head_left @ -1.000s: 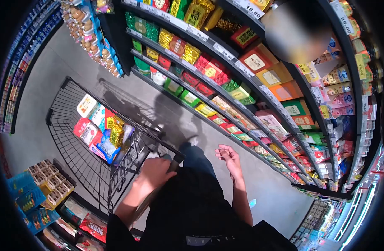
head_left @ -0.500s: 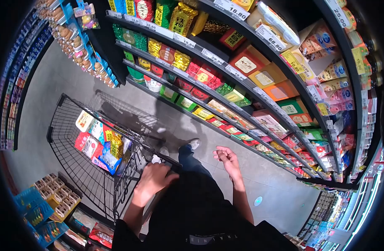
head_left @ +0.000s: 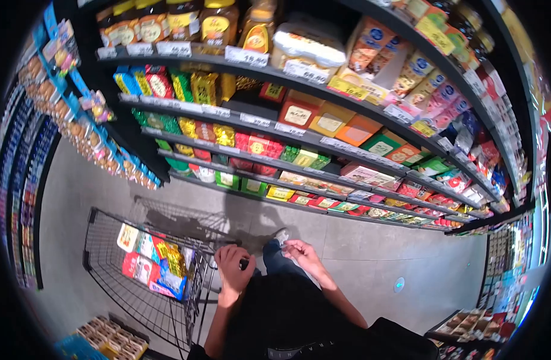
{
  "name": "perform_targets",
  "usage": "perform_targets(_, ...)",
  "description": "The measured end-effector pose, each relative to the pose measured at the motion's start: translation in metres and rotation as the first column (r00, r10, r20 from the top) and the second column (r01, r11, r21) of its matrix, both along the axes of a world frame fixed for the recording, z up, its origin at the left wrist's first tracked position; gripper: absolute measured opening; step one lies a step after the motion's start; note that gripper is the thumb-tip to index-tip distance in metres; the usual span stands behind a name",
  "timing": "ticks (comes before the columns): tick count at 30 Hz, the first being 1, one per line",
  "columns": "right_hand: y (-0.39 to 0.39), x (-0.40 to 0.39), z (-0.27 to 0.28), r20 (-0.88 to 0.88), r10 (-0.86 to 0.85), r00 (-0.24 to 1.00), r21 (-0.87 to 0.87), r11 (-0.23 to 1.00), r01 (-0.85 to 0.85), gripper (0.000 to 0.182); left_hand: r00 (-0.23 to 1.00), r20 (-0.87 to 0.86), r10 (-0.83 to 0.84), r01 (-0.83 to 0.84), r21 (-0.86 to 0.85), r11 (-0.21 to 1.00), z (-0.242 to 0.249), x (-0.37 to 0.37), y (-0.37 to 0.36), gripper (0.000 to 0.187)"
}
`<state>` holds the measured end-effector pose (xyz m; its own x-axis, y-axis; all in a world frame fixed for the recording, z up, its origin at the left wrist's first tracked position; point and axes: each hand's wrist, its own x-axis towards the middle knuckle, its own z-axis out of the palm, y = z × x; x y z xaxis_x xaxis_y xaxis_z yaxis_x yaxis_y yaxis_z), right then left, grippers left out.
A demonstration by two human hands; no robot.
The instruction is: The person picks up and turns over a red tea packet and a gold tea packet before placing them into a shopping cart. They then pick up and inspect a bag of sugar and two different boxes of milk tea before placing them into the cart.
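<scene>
My left hand (head_left: 232, 268) is wrapped over the black handle bar (head_left: 245, 264) of a wire shopping cart (head_left: 104, 252), at the cart's near end. My right hand (head_left: 303, 257) hovers in front of my body, fingers loosely bent, and I see nothing held in it. Inside the cart lie several packages: a white pack (head_left: 128, 236), a red and white pack (head_left: 139, 267), a shiny gold bag (head_left: 174, 259) and a blue bag (head_left: 172, 281).
Ahead stands a long shelf rack (head_left: 323, 141) of boxed goods, jars and pouches with price tags. Hanging toys (head_left: 83, 129) line its left end. Wooden boxes (head_left: 110, 339) sit at lower left, and goods (head_left: 473, 324) fill a stand at lower right. Grey floor (head_left: 359, 258) lies between.
My view has tilted up and turned, showing upper shelves with jars. My right hand has come nearer my left, its fingers more bent. The left stays at the cart handle.
</scene>
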<state>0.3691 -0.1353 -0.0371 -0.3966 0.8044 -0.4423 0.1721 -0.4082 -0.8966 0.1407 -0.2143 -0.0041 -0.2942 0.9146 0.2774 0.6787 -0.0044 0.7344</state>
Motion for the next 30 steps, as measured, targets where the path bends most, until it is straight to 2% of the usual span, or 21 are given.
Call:
perform_targets(5, -0.004, 0.001, 0.003, -0.019, 0.007, 1.0, 0.016, 1.0, -0.006, 0.031, 1.0, -0.008, 0.018, -0.019, -0.024, 1.0, 0.004, 0.003, -0.001, 0.009)
perform_targets(14, -0.002, 0.018, 0.001, -0.079, -0.113, 0.99, 0.046, 0.992, 0.117, 0.029, 0.999, -0.039, 0.014, -0.013, 0.041, 0.999, 0.004, 0.007, -0.001, 0.008)
perform_targets(22, -0.002, 0.027, -0.002, -0.056, -0.169, 0.984, 0.088, 0.981, 0.173, 0.026, 0.998, -0.051, 0.032, -0.033, -0.027, 0.999, 0.004, 0.009, -0.001, 0.007)
perform_targets(24, -0.009, 0.029, -0.004, -0.075, -0.24, 0.968, 0.064, 0.967, 0.245, 0.026, 0.995, -0.097, -0.003, 0.001, -0.028, 1.0, -0.003, 0.006, -0.002, 0.007)
perform_targets(26, -0.018, 0.031, -0.012, -0.017, -0.253, 0.967, 0.107, 0.961, 0.254, 0.025, 0.988, -0.12, -0.095, 0.086, -0.079, 0.993, 0.001, 0.003, -0.005, 0.006)
perform_targets(27, -0.02, 0.032, -0.017, -0.056, -0.257, 0.965, 0.105, 0.959, 0.262, 0.025, 0.981, -0.142, -0.132, 0.119, -0.096, 0.988, 0.006, 0.003, -0.006, 0.009)
perform_targets(28, -0.025, 0.032, -0.019, -0.091, -0.256, 0.962, 0.106, 0.958, 0.265, 0.025, 0.984, -0.123, -0.127, 0.106, -0.163, 0.981, 0.01, 0.004, -0.01, 0.024)
perform_targets(30, -0.026, 0.032, -0.022, -0.115, -0.253, 0.961, 0.138, 0.954, 0.267, 0.024, 0.977, -0.207, -0.041, 0.013, -0.137, 0.99, 0.019, 0.013, -0.025, 0.045)
